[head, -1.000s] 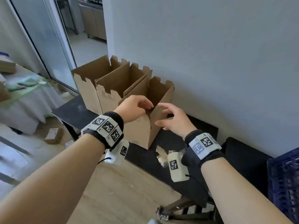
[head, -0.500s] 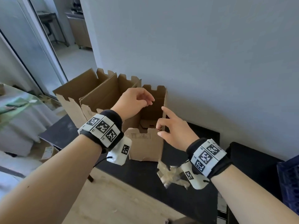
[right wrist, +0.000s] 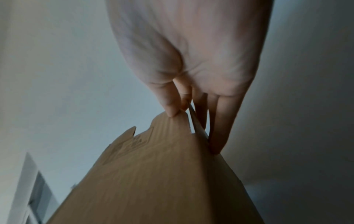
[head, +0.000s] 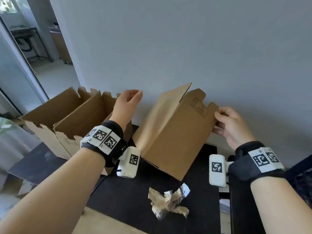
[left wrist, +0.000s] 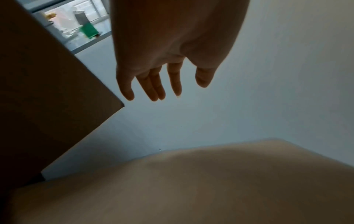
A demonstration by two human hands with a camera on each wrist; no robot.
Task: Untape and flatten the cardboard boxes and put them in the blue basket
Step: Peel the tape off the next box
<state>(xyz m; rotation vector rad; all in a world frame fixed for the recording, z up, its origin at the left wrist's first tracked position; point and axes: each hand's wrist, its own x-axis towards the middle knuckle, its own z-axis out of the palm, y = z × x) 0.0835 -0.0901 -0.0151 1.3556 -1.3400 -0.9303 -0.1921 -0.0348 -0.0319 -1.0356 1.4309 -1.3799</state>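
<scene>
A brown cardboard box (head: 175, 132) leans tilted over the black table (head: 128, 200), its far flaps up against the wall. My right hand (head: 231, 125) pinches the box's upper right flap; the right wrist view shows the thumb (right wrist: 170, 106) on the flap's outer face and the fingers (right wrist: 220, 121) behind it, on the same box (right wrist: 153, 181). My left hand (head: 128, 102) hovers with straight fingers left of the box, holding nothing. In the left wrist view that hand (left wrist: 162, 75) spreads in front of the wall, above the box (left wrist: 191, 181). Two more opened boxes (head: 72, 119) stand at the left.
A crumpled wad of peeled tape (head: 168, 203) lies on the table in front of the box. A dark blue basket's (head: 302, 179) edge shows at far right. The grey wall stands close behind the boxes. A doorway opens at the left.
The right hand has taken the nearest box by its flap and pulled it right, tipping it over. The left hand has let go of the box's rim and lifted with fingers spread.
</scene>
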